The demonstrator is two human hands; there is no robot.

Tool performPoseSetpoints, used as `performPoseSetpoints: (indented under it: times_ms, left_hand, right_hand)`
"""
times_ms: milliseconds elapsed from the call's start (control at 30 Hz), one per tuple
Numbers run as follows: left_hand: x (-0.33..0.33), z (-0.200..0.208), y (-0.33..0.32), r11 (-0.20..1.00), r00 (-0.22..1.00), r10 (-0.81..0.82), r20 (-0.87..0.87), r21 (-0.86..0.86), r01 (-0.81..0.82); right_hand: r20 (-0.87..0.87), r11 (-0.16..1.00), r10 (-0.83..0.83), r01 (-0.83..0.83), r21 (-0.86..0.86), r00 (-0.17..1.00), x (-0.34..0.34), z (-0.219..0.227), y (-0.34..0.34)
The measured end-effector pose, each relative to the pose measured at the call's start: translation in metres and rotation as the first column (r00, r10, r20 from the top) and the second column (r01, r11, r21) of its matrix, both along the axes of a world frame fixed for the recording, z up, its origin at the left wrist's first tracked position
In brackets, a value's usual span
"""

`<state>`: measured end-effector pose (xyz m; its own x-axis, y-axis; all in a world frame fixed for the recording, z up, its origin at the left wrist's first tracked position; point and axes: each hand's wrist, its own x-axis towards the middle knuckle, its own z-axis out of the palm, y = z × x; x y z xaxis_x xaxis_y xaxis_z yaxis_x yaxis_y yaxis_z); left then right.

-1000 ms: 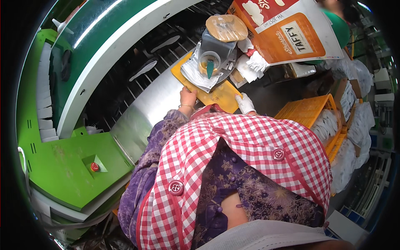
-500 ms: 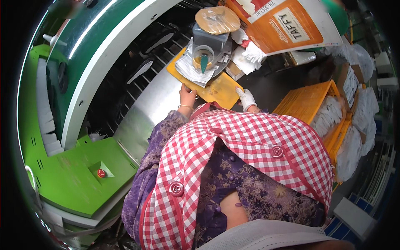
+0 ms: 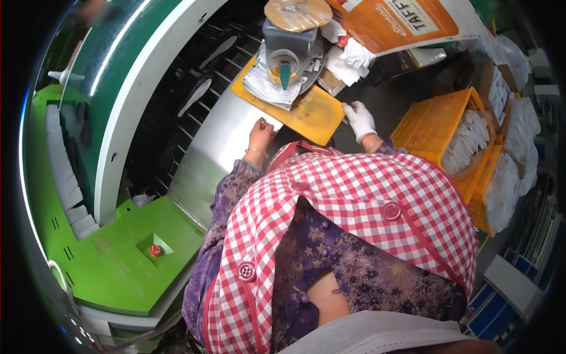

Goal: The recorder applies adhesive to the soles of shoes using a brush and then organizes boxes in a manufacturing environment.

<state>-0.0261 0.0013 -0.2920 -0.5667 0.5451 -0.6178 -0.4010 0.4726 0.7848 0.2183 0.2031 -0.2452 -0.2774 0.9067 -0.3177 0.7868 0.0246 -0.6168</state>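
Observation:
A yellow board (image 3: 321, 121) lies ahead of me, bearing a stack of printed sheets (image 3: 262, 88), a grey container (image 3: 289, 44) and a clear cup (image 3: 282, 64) with a green pointed piece in it. My left hand (image 3: 260, 135), bare with a bracelet at the wrist, is just off the board's near left edge, over a shiny metal plate (image 3: 221, 141). Its fingers are loosely curled, with nothing visible in them. Beside the board's right corner is my right hand (image 3: 359, 121) in a white glove, fingers extended; whether a fingertip touches the corner I cannot tell.
A tan wrapped disc (image 3: 298, 13) tops the container. White crumpled cloth (image 3: 355, 56) and an orange carton (image 3: 395, 23) are behind. Yellow crates (image 3: 433, 127) with white pieces stand right. Left are a green machine (image 3: 118, 265) with a red button (image 3: 155, 250) and dark slats with insole-shaped pieces (image 3: 194, 97).
Both hands have come away from the board's near edge: the left has drawn back from it, and the right has moved outward past the corner. The whole view has shifted slightly.

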Motion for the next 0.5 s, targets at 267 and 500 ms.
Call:
performPoseSetpoints:
  times_ms: [267, 500]
  left_hand:
    - [-0.044, 0.09, -0.056, 0.997, 0.986, -0.079, -0.144, 0.015, 0.082]
    - [-0.091, 0.205, -0.027, 0.945, 0.881, 0.106, -0.461, 0.322, 0.055]
  right_hand:
    - [-0.25, 0.764, 0.536, -0.337, 0.55, 0.807, -0.062, 0.061, -0.002]
    - [0.028, 0.471, 0.765, -0.589, 0.657, 0.644, -0.118, 0.053, 0.035]
